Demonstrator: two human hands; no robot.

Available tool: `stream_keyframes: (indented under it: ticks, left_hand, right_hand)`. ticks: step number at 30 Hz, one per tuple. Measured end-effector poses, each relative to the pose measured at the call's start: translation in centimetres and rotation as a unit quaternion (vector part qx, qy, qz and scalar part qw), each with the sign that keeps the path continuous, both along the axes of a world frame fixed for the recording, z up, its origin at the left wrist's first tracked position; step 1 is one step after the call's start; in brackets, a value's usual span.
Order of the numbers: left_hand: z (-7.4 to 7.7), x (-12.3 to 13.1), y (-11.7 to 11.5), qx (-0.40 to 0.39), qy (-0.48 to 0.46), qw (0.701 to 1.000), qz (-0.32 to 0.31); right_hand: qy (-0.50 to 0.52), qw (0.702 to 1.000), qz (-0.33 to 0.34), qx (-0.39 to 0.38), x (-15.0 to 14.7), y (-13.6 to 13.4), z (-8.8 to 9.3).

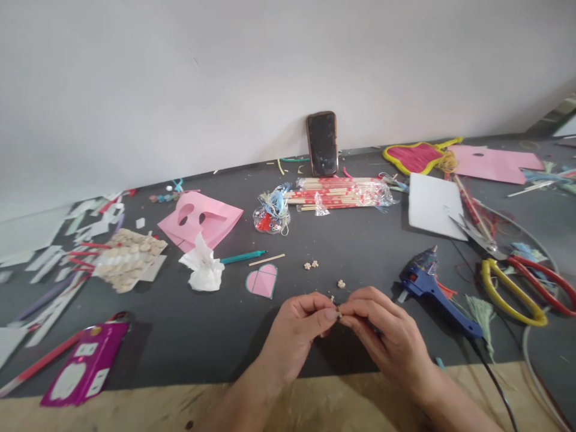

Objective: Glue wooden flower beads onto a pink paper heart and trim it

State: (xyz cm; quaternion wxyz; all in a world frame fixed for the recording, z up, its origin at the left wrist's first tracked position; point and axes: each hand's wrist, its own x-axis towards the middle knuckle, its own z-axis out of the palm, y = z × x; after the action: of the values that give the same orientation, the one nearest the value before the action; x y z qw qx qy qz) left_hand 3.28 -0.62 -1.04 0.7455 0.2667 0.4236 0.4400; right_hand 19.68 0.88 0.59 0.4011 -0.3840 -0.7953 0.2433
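Note:
My left hand (299,327) and my right hand (387,330) meet fingertip to fingertip above the dark tabletop. Between them they pinch a small beige, knobbly cluster (339,315), mostly covered by the fingers. Just beyond my hands lie similar little flower-shaped clusters, one single piece (341,284) and a pair (311,264). Left of these rests a pink paper heart (262,281) with a teal outline and crossing lines. A thin wooden stick (267,260) and a teal pen (245,257) are behind the heart.
To the right sit a blue glue gun (443,303) with a cord and large scissors (513,294). A crumpled tissue (203,267), folded pink paper (216,219) and a purple packet (87,360) are leftward. A phone (322,144) leans on the wall behind wrapped sticks (342,193).

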Motion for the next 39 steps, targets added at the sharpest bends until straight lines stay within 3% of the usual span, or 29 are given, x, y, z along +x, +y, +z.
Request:
stream_keyframes:
  ticks: [20, 39]
  left_hand:
    - [-0.70, -0.20, -0.03, 0.031, -0.003, 0.999, -0.011]
    - [-0.44, -0.38, -0.14, 0.039, 0.007, 0.999, -0.020]
  right_hand:
    - [0.012, 1.000, 0.007, -0.007, 0.07, -0.08, 0.02]
    - [0.024, 0.999, 0.014, -0.019, -0.07, -0.05, -0.01]
